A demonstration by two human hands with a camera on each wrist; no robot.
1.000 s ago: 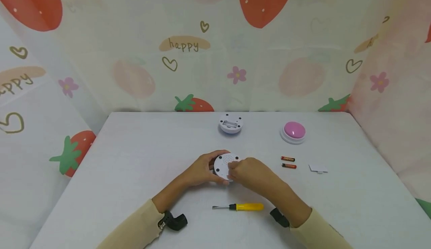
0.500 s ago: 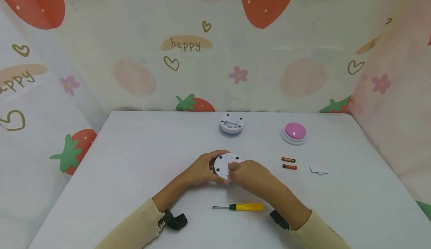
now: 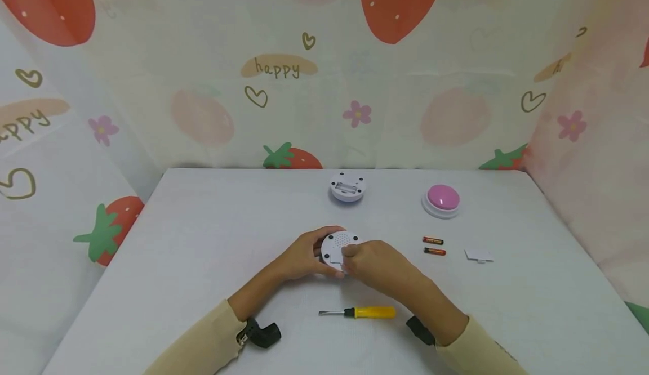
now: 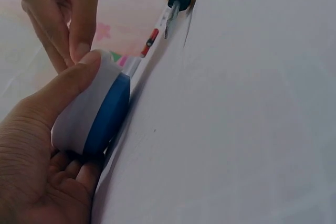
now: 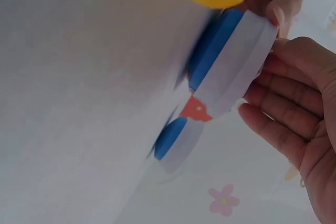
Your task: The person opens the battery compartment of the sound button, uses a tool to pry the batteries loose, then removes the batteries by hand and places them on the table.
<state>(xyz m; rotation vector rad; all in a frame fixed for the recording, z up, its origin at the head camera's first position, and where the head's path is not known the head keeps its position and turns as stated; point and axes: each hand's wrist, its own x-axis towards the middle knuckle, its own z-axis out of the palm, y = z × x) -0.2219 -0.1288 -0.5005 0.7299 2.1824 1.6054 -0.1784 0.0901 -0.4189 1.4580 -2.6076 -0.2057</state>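
Note:
My left hand (image 3: 302,257) grips a round push-button (image 3: 342,242), white with a blue top, upside down at the table's middle. Its underside shows speaker holes and dark feet. In the left wrist view the thumb lies on the white rim (image 4: 84,108), with fingers under the blue part (image 4: 111,114). My right hand (image 3: 377,262) is bent over the underside, thumb and fingertips at the battery cover (image 3: 336,261), which it partly hides. In the right wrist view its other fingers (image 5: 286,106) curl loosely beside the button; I cannot tell whether the fingertips pinch the cover.
A yellow-handled screwdriver (image 3: 372,312) lies in front of my hands. Farther back sits another upturned push-button (image 3: 347,188), its battery bay uncovered. To the right are a pink push-button (image 3: 443,199), two batteries (image 3: 433,245) and a loose white cover (image 3: 478,255). A strawberry-print curtain (image 3: 390,82) backs the table.
My left hand keeps its grip on the push-button. The right fingertips stay at its underside with only a slight shift. The whole head view sways a little.

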